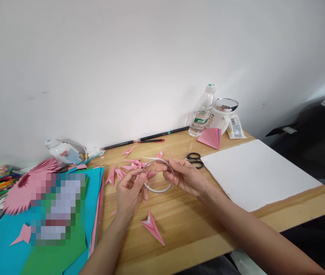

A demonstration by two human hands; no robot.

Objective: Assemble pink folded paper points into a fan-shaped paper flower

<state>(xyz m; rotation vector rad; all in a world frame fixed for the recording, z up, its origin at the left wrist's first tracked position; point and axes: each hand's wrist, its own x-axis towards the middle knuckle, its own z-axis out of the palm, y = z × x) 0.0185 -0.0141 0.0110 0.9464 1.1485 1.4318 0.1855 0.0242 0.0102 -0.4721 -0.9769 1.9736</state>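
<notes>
Between my two hands, above the table, is a thin roll of white tape [159,190], seen as a ring with a short loose strip at its upper left. My left hand [130,188] pinches the ring's left side between thumb and fingers. At the right side, my right hand [184,176] grips the ring near its top, with its fingertips reaching inside. Several folded pink paper pieces lie behind and beneath the hands, partly hidden by them. One folded pink piece [152,228] lies apart, nearer the front edge.
Black-handled scissors [194,160] lie beside a white board [261,175] on the right. A water bottle [201,112] and a white mug [222,116] stand by the wall, near pens [162,134]. Coloured paper sheets [94,202] and a pink spiky paper fan [22,191] are left.
</notes>
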